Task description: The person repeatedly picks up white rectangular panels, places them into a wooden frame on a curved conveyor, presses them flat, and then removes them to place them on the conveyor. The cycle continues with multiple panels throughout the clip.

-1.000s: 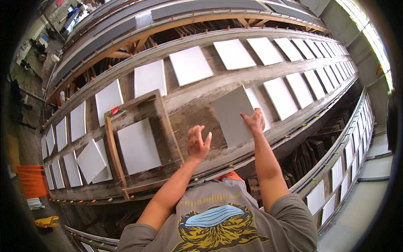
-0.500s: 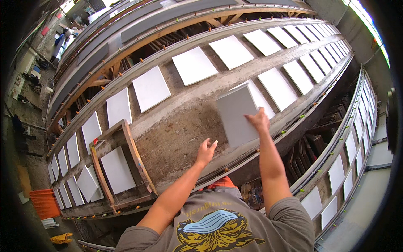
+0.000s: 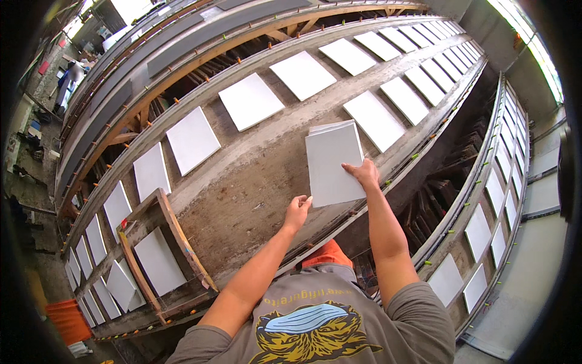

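Note:
A light grey-white rectangular sheet [image 3: 334, 167] lies over a white stack of the same shape, whose far edge peeks out behind it, on the long table in front of me. My right hand [image 3: 364, 174] grips its right edge, thumb on top and the other fingers mostly hidden beneath. At its near left corner, my left hand [image 3: 298, 211] has curled fingers, with thumb and fingertips closed on the edge.
White rectangular stacks [image 3: 251, 101] run in two rows along the long table [image 3: 242, 188]. A wooden frame [image 3: 187, 242] surrounds one stack at the left. Another table with white pieces [image 3: 478, 232] stands at the right; dark strips [image 3: 224, 33] cover tables beyond.
The sheet, tilted and blurred before, now lies flatter over the stack. My left hand has come from apart to its near left corner; my right hand has kept its grip.

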A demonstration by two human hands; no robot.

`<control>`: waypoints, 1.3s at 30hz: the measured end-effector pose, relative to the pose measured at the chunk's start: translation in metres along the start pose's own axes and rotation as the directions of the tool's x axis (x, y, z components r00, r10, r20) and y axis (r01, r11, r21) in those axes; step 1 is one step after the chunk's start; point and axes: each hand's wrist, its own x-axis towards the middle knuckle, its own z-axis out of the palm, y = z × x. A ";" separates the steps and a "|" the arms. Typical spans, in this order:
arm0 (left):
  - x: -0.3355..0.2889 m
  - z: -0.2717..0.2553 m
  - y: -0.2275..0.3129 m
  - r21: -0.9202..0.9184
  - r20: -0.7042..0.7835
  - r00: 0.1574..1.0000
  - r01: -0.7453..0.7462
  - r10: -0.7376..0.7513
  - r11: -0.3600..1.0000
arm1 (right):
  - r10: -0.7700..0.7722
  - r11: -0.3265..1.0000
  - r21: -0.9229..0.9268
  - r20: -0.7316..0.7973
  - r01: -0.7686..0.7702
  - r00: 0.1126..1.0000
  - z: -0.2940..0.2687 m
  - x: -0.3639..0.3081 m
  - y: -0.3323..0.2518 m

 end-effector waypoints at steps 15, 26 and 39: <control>0.151 0.162 0.080 -0.722 0.036 0.992 0.108 -0.119 0.683 | -0.351 0.896 0.391 0.339 0.209 0.872 -0.107 0.191 0.042; 0.183 0.233 0.110 -0.477 -0.198 0.960 0.080 -0.196 0.875 | -0.168 0.974 0.191 0.256 0.121 0.952 -0.150 0.272 0.090; 0.217 0.244 0.110 -0.584 -0.138 0.982 0.027 -0.132 0.811 | -0.161 0.790 0.612 0.163 0.028 0.973 -0.242 0.457 0.180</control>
